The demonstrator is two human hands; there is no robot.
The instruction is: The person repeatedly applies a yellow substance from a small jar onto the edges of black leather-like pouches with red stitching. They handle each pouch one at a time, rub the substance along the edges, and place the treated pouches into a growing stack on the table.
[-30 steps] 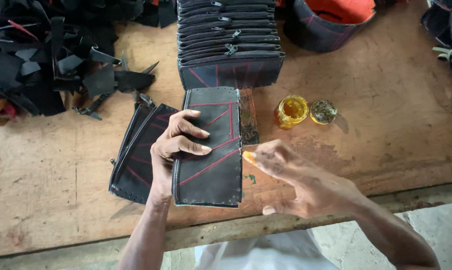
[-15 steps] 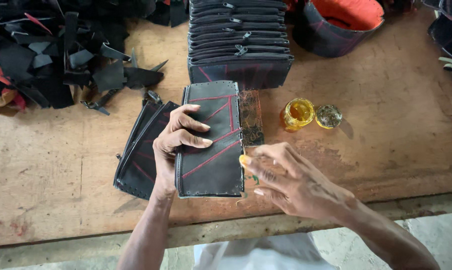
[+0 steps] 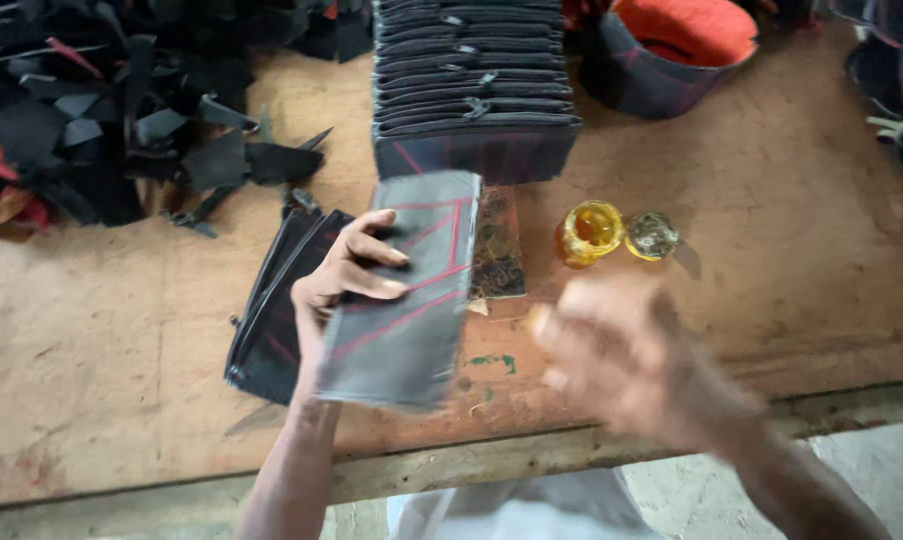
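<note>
while left grip [image 3: 346, 275] clasps dark panel [image 3: 401, 300], blurred right grip [image 3: 611, 360] beside it, state unclear.

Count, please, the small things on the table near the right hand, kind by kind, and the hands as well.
Open yellow glue jar: 1
Jar lid beside it: 1
Dark flat plate beside the black pouch: 1
Left hand, holding the pouch: 1
Right hand, blurred: 1
Total: 5

A flat dark pouch [image 3: 401, 300] with red stitched lines, lifted tilted above the table.
</note>
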